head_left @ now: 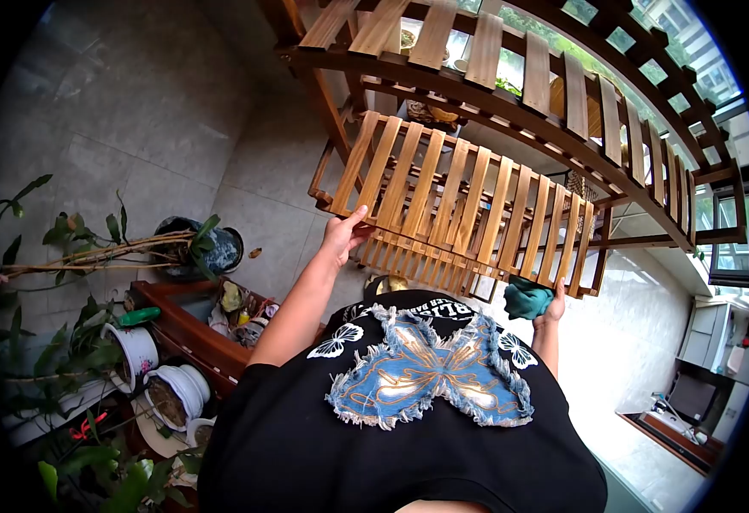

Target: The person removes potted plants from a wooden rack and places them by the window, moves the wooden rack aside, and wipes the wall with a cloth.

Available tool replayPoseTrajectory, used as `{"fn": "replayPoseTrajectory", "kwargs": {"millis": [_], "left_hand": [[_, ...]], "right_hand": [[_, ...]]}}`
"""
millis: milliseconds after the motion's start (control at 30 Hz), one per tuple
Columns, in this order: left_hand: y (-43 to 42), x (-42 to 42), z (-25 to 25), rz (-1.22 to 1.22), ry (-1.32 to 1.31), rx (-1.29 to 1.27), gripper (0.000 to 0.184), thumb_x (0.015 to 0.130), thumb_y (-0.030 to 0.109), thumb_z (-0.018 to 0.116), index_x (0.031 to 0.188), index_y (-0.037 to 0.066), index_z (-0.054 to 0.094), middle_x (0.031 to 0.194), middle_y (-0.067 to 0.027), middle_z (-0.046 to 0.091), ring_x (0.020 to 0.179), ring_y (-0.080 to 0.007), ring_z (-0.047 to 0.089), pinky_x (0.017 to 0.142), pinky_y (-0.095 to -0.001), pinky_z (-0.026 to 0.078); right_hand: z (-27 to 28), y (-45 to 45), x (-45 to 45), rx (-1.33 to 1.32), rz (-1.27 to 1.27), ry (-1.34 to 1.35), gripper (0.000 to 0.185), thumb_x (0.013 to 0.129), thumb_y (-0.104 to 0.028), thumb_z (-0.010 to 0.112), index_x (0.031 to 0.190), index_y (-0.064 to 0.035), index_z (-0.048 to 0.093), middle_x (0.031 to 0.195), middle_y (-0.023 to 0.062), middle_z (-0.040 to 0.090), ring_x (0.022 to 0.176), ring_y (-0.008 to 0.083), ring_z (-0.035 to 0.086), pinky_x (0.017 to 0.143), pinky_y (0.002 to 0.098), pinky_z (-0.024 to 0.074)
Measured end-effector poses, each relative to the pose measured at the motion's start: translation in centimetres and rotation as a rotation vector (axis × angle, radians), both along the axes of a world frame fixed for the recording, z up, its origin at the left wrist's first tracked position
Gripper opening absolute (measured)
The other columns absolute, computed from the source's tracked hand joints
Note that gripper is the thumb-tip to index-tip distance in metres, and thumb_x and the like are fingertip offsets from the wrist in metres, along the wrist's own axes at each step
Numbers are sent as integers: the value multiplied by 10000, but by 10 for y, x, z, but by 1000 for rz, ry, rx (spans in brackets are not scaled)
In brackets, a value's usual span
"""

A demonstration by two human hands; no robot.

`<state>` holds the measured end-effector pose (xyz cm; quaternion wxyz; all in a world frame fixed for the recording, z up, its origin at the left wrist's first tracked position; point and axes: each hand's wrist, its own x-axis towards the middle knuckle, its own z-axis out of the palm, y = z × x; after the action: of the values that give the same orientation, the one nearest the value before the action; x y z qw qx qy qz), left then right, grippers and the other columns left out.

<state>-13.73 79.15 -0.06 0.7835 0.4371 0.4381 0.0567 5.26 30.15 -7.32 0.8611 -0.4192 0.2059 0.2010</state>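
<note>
We are gripping a brown slatted wooden shelf (pixel 473 198) at the frame's centre with the left hand (pixel 346 237); the right hand (pixel 552 305) is clutching a crumpled dark-green cloth (pixel 525 299) at its lower-right edge

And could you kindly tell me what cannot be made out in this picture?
Head view: fingertips of the left hand, hidden by the slatted shelf.
Head view: some fingers of the right hand, hidden by the green cloth.
Head view: part of the tall rack, cut off by the top edge.
</note>
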Motion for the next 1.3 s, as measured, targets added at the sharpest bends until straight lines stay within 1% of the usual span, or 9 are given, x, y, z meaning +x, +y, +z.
{"fn": "replayPoseTrajectory", "kwargs": {"millis": [133, 400, 567, 767, 967, 1033, 1167, 1233, 1300], "left_hand": [[-12, 22, -4, -57, 10, 14, 375, 929, 361, 728, 1074, 18, 680, 1007, -112, 740, 919, -211, 728, 829, -336, 588], [-27, 53, -18, -197, 17, 24, 338, 924, 377, 736, 1085, 87, 673, 1014, -61, 737, 927, -171, 716, 843, -318, 550], [-48, 72, -16, -273, -54, -18, 324, 945, 349, 715, 1119, 82, 657, 1024, -53, 736, 930, -167, 714, 838, -332, 564], [-64, 89, -14, -323, -46, -73, 332, 950, 343, 712, 1132, 71, 657, 1042, -56, 738, 949, -182, 719, 846, -332, 561], [-82, 101, -9, -314, -65, -109, 307, 937, 300, 734, 1137, 73, 681, 1068, -54, 736, 950, -179, 717, 844, -325, 558], [-77, 98, -7, -392, -99, -135, 310, 933, 273, 740, 1162, 76, 673, 1076, -46, 735, 961, -176, 713, 852, -326, 562], [-81, 97, -13, -405, -118, -206, 385, 915, 213, 759, 1254, 94, 621, 1171, -49, 700, 1023, -191, 694, 891, -331, 561], [-77, 86, -14, -450, -194, -257, 485, 895, 279, 779, 1293, 78, 589, 1211, -74, 674, 1109, -221, 659, 941, -358, 546], [-67, 74, -14, -561, -124, -244, 530, 900, 318, 769, 1315, 59, 565, 1226, -91, 671, 1130, -222, 647, 955, -358, 537]], "right_hand": [[2, -20, 0, -40, -30, -3, 520, 1011, -468, 542, 1325, -54, 557, 1232, 147, 668, 1112, 355, 655, 981, 491, 531], [-11, -45, 2, -169, -110, 4, 669, 952, -550, 614, 1363, -29, 528, 1283, 150, 642, 1127, 353, 646, 991, 474, 527], [-3, -70, 1, -161, -119, -1, 707, 938, -576, 621, 1380, -34, 517, 1312, 149, 626, 1139, 360, 640, 996, 486, 524], [-2, -87, 7, -259, -234, 81, 723, 954, -592, 578, 1403, -31, 498, 1324, 158, 621, 1145, 382, 635, 994, 526, 522], [1, -105, 10, -260, -244, 36, 825, 954, -667, 506, 1473, -32, 417, 1433, 148, 537, 1237, 378, 576, 1053, 527, 484], [-19, -121, 16, -217, -284, 153, 675, 958, -578, 573, 1419, -88, 512, 1323, 202, 626, 1171, 393, 622, 991, 513, 515], [-13, -136, -10, -356, -304, 193, 653, 950, -552, 589, 1413, -97, 522, 1308, 209, 631, 1163, 386, 627, 986, 500, 517], [-13, -140, -21, -466, -295, 204, 642, 945, -539, 598, 1410, -101, 527, 1300, 213, 634, 1159, 383, 630, 984, 494, 519], [-10, -139, -28, -607, -270, 211, 632, 941, -526, 606, 1407, -105, 532, 1293, 217, 636, 1155, 380, 632, 982, 487, 520]]}}
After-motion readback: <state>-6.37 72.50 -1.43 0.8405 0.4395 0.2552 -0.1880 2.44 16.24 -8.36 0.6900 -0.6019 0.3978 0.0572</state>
